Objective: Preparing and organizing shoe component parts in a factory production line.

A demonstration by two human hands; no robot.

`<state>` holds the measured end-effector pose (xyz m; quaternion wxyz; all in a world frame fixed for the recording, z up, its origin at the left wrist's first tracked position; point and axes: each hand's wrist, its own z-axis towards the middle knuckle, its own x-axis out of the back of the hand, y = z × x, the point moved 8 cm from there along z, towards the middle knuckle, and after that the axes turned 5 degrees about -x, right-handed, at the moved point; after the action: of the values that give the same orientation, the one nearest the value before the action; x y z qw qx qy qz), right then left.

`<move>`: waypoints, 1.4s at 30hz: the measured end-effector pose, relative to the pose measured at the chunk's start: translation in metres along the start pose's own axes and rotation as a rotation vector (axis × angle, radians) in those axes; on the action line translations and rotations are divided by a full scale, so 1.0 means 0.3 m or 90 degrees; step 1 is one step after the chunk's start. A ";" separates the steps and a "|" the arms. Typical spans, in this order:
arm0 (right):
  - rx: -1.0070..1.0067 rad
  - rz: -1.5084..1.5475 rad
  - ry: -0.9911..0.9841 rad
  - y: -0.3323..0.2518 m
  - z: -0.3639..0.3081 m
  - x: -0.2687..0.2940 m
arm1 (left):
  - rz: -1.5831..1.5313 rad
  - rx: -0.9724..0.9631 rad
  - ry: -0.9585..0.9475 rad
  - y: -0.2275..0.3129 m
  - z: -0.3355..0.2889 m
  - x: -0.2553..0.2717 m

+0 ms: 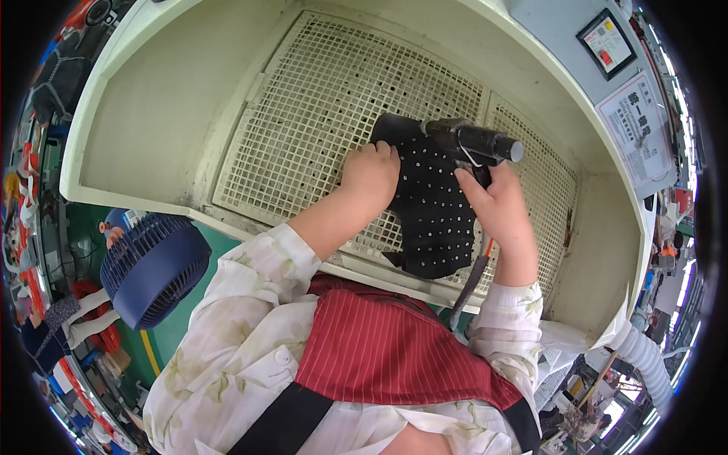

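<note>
A black piece of sheet material [434, 201], dotted with small pale studs or holes, is spread over the grid of the booth. Its outline is curved, with a narrower waist on the left side. My left hand [371, 174] grips its upper left edge, fingers curled over it. In my right hand [497, 201] is a black gun-shaped tool [474, 142] with a cylindrical body, a grey end cap and a cord [472, 284] trailing down from the handle. The tool's front end points left, over the top right part of the black sheet. Its exact kind I cannot make out.
A pale booth with curved walls [163, 106] surrounds a square-holed plastic grid floor [303, 98]. A blue fan [155, 265] stands outside at the left. On the right wall sit a switch panel [607, 44] and a printed sheet [635, 129]; a flexible duct [644, 360] hangs below.
</note>
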<state>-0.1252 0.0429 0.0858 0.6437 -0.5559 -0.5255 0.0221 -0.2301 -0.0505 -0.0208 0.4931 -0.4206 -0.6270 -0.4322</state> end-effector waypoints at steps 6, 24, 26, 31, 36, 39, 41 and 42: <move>-0.116 -0.014 0.046 0.095 -0.055 0.110 | -0.023 -0.009 0.016 -0.006 0.012 -0.019; -0.110 -0.083 0.156 0.202 -0.167 0.267 | -0.112 0.025 0.077 -0.013 -0.017 0.019; -0.080 -0.084 0.157 0.207 -0.185 0.272 | -0.138 0.055 0.041 -0.020 -0.032 0.006; -0.088 -0.121 0.122 0.256 -0.303 0.302 | -0.042 -0.012 0.294 0.068 -0.125 0.154; -0.103 -0.132 0.070 0.287 -0.415 0.314 | -0.198 -0.158 0.295 0.255 -0.250 0.138; -0.141 -0.126 0.020 0.329 -0.490 0.315 | -0.237 -0.145 0.289 0.338 -0.318 0.095; -0.129 -0.112 0.009 0.345 -0.527 0.321 | -0.265 -0.090 0.246 0.351 -0.336 0.061; -0.117 -0.102 0.000 0.349 -0.545 0.322 | -0.262 -0.089 0.243 0.360 -0.345 0.050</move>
<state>0.0907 0.0287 0.0992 0.5899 -0.5687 -0.5679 -0.0777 -0.1032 -0.1185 0.0223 0.4739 -0.2282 -0.5639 -0.6366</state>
